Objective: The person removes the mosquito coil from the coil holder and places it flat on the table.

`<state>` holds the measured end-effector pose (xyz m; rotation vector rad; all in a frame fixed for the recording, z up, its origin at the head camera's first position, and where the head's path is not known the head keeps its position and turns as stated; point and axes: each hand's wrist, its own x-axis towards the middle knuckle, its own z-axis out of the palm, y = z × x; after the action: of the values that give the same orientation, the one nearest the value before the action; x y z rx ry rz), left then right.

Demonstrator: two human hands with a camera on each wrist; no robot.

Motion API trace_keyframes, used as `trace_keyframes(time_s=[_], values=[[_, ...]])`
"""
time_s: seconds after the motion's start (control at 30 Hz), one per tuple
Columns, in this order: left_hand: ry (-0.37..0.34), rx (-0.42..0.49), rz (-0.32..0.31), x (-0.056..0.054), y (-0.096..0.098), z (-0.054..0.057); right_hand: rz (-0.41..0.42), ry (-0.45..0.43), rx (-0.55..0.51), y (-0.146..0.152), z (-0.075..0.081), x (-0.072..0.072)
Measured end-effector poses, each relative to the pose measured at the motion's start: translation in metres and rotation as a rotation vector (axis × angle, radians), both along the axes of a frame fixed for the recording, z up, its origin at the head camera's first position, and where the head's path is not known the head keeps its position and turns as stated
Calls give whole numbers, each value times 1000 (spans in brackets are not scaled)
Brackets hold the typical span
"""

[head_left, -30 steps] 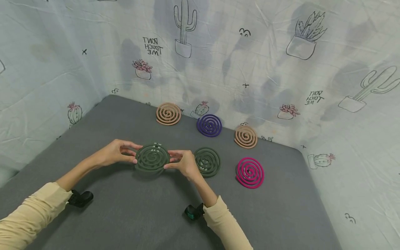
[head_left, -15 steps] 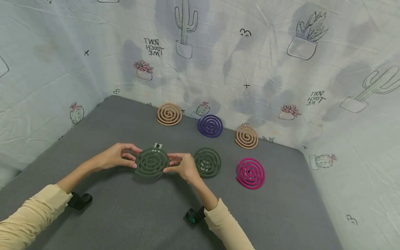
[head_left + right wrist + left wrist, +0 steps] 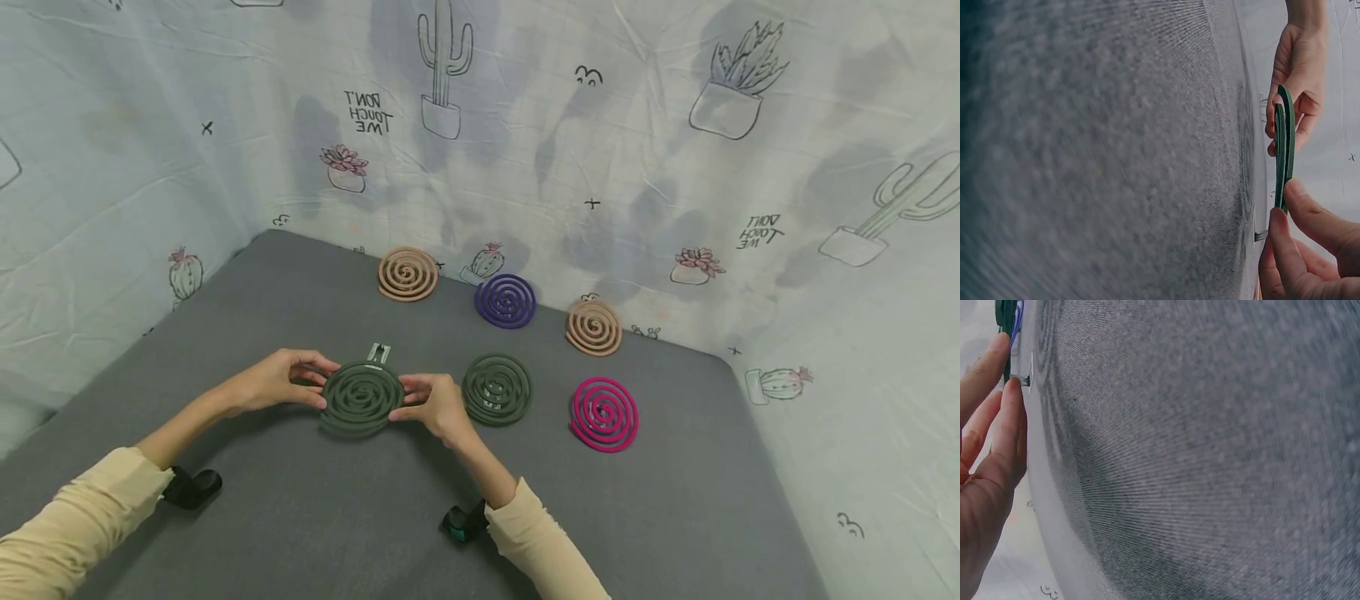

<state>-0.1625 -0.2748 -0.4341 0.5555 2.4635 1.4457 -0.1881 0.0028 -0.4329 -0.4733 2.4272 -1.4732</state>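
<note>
In the head view both hands hold a dark green mosquito coil by opposite edges, flat and close over the grey table. My left hand pinches its left edge between thumb and fingers. On the right edge, my right hand does the same. A small metal coil stand shows just beyond the coil's far rim. Edge-on in the right wrist view, the green coil appears as two thin layers. The left wrist view catches only a strip of the coil at the fingertips.
Another green coil lies right of my right hand, with a pink coil farther right. Along the back lie a tan coil, a purple coil and a second tan coil. A cactus-print cloth hangs behind the table.
Both hands have brought the green coil slightly toward me and lower. The metal stand, earlier seen mostly through the coil, now shows past its far edge. The other coils have stayed put.
</note>
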Motion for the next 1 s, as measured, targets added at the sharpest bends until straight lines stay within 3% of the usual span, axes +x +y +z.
trace_keyframes(time_s=[0.33, 0.7, 1.0], values=[[-44, -15, -11, 0, -2, -1, 0, -25, -14, -1, -4, 1], [7, -42, -20, 2, -2, -4, 3, 5, 28, -4, -5, 1], [-43, -55, -34, -3, -3, -3, -9, -23, 37, -6, -4, 0]])
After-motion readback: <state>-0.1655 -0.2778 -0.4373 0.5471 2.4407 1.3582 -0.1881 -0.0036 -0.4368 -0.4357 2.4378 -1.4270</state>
